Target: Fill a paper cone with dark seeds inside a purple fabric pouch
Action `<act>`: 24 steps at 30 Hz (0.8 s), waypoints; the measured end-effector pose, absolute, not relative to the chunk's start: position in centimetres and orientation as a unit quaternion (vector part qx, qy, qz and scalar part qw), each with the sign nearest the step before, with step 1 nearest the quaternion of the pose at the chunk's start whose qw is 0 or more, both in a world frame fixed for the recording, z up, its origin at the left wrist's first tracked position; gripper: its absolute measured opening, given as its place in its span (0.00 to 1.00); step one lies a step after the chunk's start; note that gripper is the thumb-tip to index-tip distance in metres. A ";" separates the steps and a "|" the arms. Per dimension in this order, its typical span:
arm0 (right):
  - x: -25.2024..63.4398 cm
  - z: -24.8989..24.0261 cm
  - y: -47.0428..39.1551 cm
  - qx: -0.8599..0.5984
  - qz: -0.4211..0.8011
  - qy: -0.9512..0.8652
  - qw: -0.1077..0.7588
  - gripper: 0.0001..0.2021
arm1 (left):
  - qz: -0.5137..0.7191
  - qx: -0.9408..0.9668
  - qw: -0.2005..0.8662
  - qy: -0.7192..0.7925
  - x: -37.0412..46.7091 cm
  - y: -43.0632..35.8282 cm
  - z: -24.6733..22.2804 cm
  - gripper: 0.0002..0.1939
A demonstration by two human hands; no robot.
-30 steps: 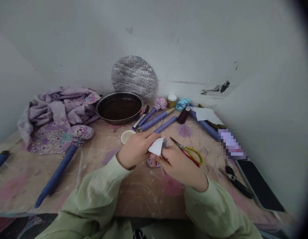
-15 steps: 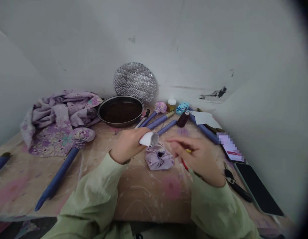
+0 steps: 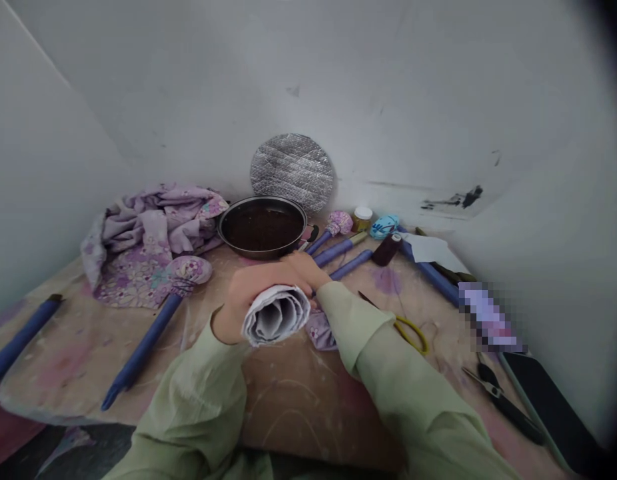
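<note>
My left hand (image 3: 243,287) is wrapped round a thick roll of white paper (image 3: 278,317), its open, layered end facing me. My right hand (image 3: 306,270) reaches across to the far side of the left hand, beside the pan. Its fingers are mostly hidden, so what they touch cannot be made out. A bunched piece of lilac floral fabric (image 3: 321,332) lies on the table under my right forearm. Just beyond my right hand are blue-wrapped sticks (image 3: 351,265), and one with a floral padded head (image 3: 339,222).
A dark pan (image 3: 263,230) stands at the back before a silver foil disc (image 3: 292,172). Floral cloth (image 3: 153,233) and a padded stick (image 3: 143,353) lie left. Rightward are a thread spool (image 3: 386,251), yellow-handled scissors (image 3: 412,335), pliers (image 3: 508,403) and a phone (image 3: 553,407).
My right hand has moved left and away from me, past the fabric to beside my left hand. The paper roll has turned its open end towards me. The view has shifted left.
</note>
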State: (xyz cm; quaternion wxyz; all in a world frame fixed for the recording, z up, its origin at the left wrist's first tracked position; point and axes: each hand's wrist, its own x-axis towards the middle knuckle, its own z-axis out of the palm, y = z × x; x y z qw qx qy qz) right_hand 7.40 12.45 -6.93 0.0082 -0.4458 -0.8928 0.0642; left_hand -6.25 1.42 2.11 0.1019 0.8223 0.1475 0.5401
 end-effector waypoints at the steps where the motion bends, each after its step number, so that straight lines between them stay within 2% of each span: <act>1: 7.0 -7.3 12.6 -0.447 0.064 -0.892 0.021 0.17 | 0.544 0.820 0.113 0.140 -6.4 1.4 2.1 0.07; 7: 6.6 -8.5 13.0 -0.442 0.061 -0.885 0.132 0.16 | 0.547 0.812 0.147 0.141 -6.6 1.4 1.9 0.07; 10: 7.0 -8.7 13.1 -0.426 0.039 -0.883 0.193 0.10 | 0.544 0.816 0.130 0.145 -6.4 1.4 1.9 0.06; 12: 7.5 -8.5 13.1 -0.411 0.017 -0.880 0.237 0.10 | 0.543 0.817 0.127 0.147 -6.1 1.5 1.9 0.06; 16: 8.9 -6.7 12.4 -0.383 -0.028 -0.859 0.339 0.08 | 0.542 0.813 0.122 0.176 -5.9 1.6 1.8 0.05; 19: 10.6 -3.6 10.3 -0.382 -0.058 -0.821 0.421 0.11 | 0.524 0.817 0.129 0.203 -5.9 1.6 1.8 0.05; 24: 14.8 2.6 3.9 -0.348 -0.087 -0.631 0.688 0.08 | 0.497 0.811 0.133 0.279 -5.5 1.6 2.0 0.05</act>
